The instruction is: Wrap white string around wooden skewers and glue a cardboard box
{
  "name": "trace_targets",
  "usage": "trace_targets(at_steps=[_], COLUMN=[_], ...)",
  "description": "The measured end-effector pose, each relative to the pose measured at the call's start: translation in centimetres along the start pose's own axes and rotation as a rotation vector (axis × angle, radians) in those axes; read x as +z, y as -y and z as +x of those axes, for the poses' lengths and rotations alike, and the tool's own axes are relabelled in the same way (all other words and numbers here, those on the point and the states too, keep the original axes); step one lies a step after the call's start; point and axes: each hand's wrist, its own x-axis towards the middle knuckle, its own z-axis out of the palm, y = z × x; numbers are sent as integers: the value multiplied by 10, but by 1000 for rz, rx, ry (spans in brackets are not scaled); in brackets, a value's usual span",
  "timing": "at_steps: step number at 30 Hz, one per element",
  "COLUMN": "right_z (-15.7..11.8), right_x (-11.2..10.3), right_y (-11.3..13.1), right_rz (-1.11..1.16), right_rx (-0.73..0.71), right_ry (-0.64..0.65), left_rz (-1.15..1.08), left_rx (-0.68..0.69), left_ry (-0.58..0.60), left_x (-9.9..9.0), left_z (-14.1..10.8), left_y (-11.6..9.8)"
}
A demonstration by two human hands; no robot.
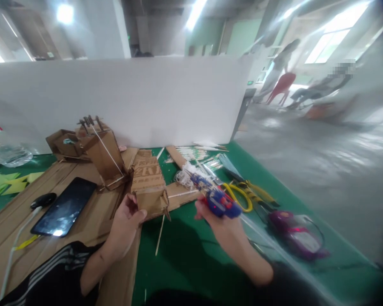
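Note:
My left hand (126, 223) grips the near left edge of a folded cardboard piece (148, 185) with printing on its top, thumb on its front face. My right hand (221, 225) is wrapped round a blue glue gun (218, 197) with a red part, its nozzle pointing up and left. The gun is to the right of the cardboard piece, not touching it. White tangled string (183, 177) lies near the nozzle. A flat cardboard strip (183, 194) rests behind, between the piece and the gun. One thin stick (160, 236) lies just in front of the cardboard piece.
A cardboard structure (104, 153) holding tools stands at the left back, beside a black phone (65, 206) and a black mouse (43, 199). Yellow-handled scissors (239, 196), pliers (261, 193) and a purple device (296, 236) lie right. A white partition (147, 102) stands behind; people are beyond.

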Motion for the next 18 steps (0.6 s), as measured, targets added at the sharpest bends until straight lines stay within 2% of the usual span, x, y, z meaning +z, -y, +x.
trace_targets(at_steps=[2, 5, 9, 11, 13, 15, 18], right_z=[14, 26, 25, 24, 24, 26, 26], right_x=[7, 19, 33, 37, 38, 38, 40], right_y=[11, 22, 21, 16, 9, 3, -2], right_rz=[29, -43, -78, -65, -68, -100, -133], right_rx=[-25, -80, -8, 8, -56, -126, -118], right_ry=[95, 277, 289, 304, 313, 299, 326], left_rz=[0, 22, 193, 341, 514, 649, 695], left_rx=[23, 39, 64, 74, 85, 151, 164], left_ry=[48, 129, 203, 171, 95, 1, 27], left_x=[4, 8, 7, 0, -12, -24, -34], left_z=[5, 11, 12, 7, 0, -9, -22], left_y=[4, 14, 15, 7, -5, -15, -20])
